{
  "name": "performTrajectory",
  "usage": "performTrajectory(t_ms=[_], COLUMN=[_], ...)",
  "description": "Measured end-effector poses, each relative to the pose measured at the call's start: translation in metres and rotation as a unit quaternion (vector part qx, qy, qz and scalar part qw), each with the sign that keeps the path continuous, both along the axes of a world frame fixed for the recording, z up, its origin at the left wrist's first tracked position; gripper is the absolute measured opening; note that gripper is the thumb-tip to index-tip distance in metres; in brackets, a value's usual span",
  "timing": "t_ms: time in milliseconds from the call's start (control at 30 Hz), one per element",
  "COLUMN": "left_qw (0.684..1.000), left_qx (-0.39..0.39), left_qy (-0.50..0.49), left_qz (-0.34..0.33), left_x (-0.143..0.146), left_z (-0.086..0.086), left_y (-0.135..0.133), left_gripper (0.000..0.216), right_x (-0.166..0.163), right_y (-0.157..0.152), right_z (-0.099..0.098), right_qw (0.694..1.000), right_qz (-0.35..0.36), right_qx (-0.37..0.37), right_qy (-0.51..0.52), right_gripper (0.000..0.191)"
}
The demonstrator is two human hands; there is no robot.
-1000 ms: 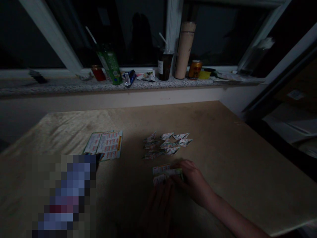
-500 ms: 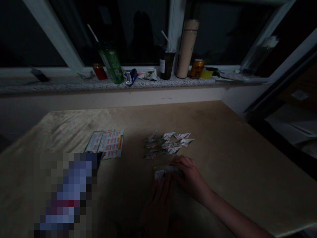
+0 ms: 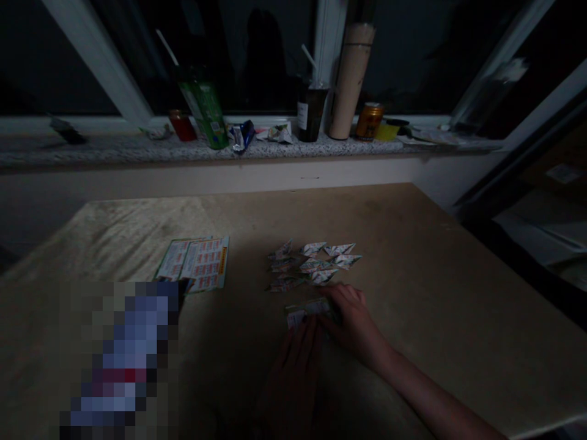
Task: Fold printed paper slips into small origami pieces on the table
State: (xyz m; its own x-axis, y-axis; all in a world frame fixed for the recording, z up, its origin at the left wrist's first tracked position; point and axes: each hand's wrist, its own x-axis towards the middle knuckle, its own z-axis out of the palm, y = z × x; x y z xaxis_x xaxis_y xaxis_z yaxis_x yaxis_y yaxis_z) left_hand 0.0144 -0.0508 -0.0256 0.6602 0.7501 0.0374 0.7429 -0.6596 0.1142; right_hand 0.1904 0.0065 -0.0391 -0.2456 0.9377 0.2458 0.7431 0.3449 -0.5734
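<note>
A small folded piece of printed paper (image 3: 297,318) with green edges lies on the table in front of me. My left hand (image 3: 296,357), dim in shadow, rests on its near side with the fingers stretched out flat. At its right end is my right hand (image 3: 352,315), fingers bent around the edge and thumb underneath toward the near side. The paper's right part is hidden by this hand. Just beyond stand several folded paper shapes (image 3: 316,266) with pointed ends, grouped in loose rows. To the left lie flat printed sheets (image 3: 206,263), partly overlapping.
A pixelated blue object (image 3: 132,342) covers the near left of the table (image 3: 435,293). Behind the table, a stone windowsill (image 3: 151,150) carries a green bottle (image 3: 211,116), a dark cup with a straw (image 3: 312,113), a tall beige flask (image 3: 351,82), an orange can (image 3: 369,122) and crumpled wrappers.
My right hand has shifted slightly, and more of the paper's upper edge shows between the hands. The left hand stays on the paper. The view has tilted a little.
</note>
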Motion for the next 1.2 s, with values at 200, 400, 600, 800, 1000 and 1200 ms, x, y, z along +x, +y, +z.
performTrajectory(t_ms=[200,400,600,800,1000,1200], left_qw=[1.0,0.998,0.994,0.993,0.994,0.994], left_qx=[-0.023,-0.056,-0.107,-0.106,-0.103,-0.098], left_qy=[-0.019,-0.025,-0.027,-0.03,-0.025,-0.035], left_qz=[0.008,0.016,0.027,0.035,0.033,0.026], left_x=[0.0003,-0.0001,0.0018,0.0029,0.0026,0.0026], left_z=[0.0022,0.0004,0.0028,0.0032,0.0007,0.0015], left_y=[0.0,0.0,0.0023,0.0027,0.0028,0.0029], left_gripper=[0.072,0.073,0.075,0.075,0.077,0.075], right_x=[0.002,0.0026,0.0012,0.0023,0.0028,0.0026], right_y=[0.0023,0.0032,0.0033,0.0032,0.0034,0.0031], right_z=[-0.0022,-0.0026,-0.0003,-0.0008,-0.0026,-0.0016], right_qw=[1.0,1.0,1.0,0.999,0.999,1.0], right_qz=[0.0,0.001,-0.002,0.004,0.004,0.004], right_qx=[-0.004,-0.008,-0.016,-0.016,-0.017,-0.008], right_qy=[0.016,0.013,0.018,0.032,0.03,0.028], right_gripper=[0.032,0.033,0.029,0.028,0.03,0.03])
